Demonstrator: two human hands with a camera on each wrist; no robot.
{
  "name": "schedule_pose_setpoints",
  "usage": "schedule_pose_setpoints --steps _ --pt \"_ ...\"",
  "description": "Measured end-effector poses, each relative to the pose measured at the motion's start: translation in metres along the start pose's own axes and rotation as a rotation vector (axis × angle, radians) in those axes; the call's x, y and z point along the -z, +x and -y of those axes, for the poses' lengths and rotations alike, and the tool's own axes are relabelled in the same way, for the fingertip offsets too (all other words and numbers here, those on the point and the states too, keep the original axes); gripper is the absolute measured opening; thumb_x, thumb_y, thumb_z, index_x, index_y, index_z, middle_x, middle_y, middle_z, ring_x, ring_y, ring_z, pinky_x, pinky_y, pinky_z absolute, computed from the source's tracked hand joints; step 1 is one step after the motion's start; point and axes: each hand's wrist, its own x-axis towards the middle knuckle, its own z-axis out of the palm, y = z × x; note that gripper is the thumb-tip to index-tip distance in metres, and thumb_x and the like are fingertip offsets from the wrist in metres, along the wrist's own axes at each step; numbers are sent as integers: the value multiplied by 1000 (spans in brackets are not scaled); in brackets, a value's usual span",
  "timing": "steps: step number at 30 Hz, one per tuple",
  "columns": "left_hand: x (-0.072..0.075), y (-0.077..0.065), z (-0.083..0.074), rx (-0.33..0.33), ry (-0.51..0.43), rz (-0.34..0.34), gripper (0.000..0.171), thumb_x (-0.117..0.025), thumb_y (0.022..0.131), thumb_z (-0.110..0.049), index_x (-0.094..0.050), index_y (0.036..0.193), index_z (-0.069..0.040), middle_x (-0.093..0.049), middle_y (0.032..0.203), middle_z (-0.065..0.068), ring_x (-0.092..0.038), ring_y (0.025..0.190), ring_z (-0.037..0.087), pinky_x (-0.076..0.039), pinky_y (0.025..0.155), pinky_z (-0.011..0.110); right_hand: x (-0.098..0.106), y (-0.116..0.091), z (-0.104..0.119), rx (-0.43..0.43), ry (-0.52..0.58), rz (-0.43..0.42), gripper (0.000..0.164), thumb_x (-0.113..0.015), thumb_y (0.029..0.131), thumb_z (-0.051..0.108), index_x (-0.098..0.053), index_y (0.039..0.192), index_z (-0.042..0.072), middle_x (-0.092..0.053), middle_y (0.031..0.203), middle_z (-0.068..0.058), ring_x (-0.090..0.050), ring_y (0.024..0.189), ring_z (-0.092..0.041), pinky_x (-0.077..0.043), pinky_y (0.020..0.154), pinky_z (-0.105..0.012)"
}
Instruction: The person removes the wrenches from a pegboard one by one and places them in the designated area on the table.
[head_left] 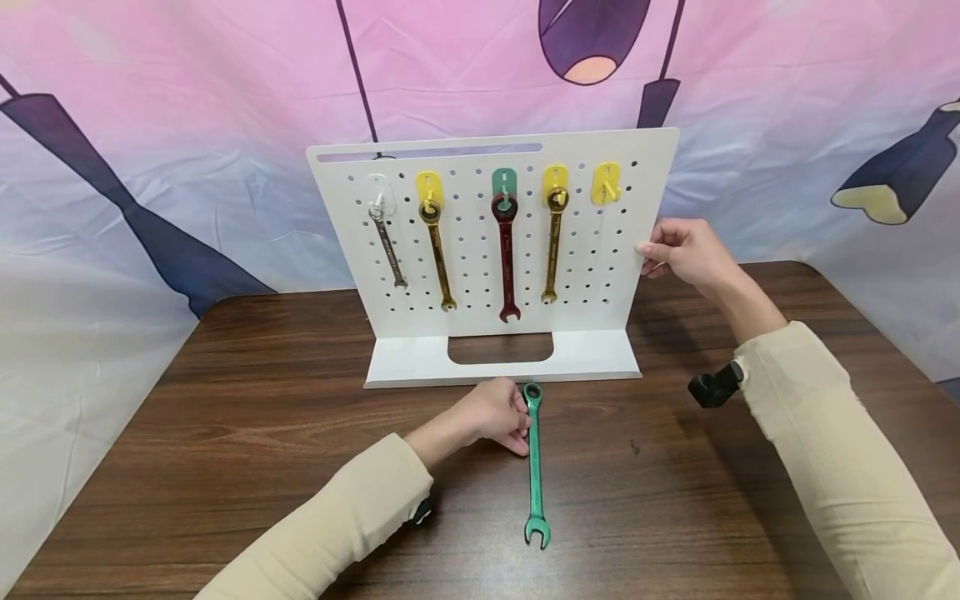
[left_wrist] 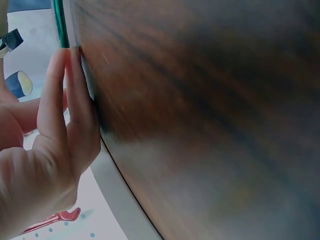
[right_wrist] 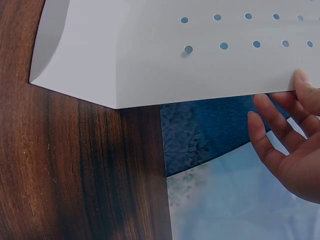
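A green combination wrench [head_left: 535, 475] lies on the wooden table in front of the pegboard, ring end toward the board. My left hand [head_left: 497, 414] pinches it from the left, just below the ring; in the left wrist view the green shaft [left_wrist: 60, 25] meets the fingertips. My right hand [head_left: 686, 250] grips the right edge of the white pegboard [head_left: 480, 250], thumb on the front face and fingers behind. A silver wrench [head_left: 390, 254], two gold wrenches, left [head_left: 440, 262] and right [head_left: 552, 254], and a red wrench [head_left: 507, 267] hang on hooks.
A yellow hook [head_left: 606, 185] at the board's upper right holds no wrench. The board's base [head_left: 408, 358] rests on the brown table [head_left: 247, 417]. A patterned cloth [head_left: 187, 167] hangs behind. Dark cameras sit at both wrists, the right one [head_left: 715, 385] plainly visible.
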Motion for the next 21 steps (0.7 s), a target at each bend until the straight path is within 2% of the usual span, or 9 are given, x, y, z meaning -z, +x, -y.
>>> schedule_pose_setpoints --steps 7,16,21 --pt "5 0 2 -8 -10 18 6 -52 85 13 -48 83 8 -52 65 13 -63 55 22 -57 56 29 0 0 0 -1 -17 1 23 -58 89 3 -49 76 -13 -63 66 -2 -61 60 -15 -56 57 -31" --pt "11 -2 2 -5 -21 19 7 -53 86 11 -48 86 7 -52 67 12 -61 52 18 -57 57 29 1 -1 0 -1 -33 1 23 -59 89 5 -49 76 -12 -63 66 -2 -61 60 -15 -55 56 -29" --pt "14 -2 0 -27 -21 31 5 -51 87 11 -47 88 8 -52 70 13 -60 53 17 -58 59 29 0 -1 0 1 -33 0 23 -59 89 5 -49 76 -12 -63 66 -2 -61 60 -15 -55 56 -30"
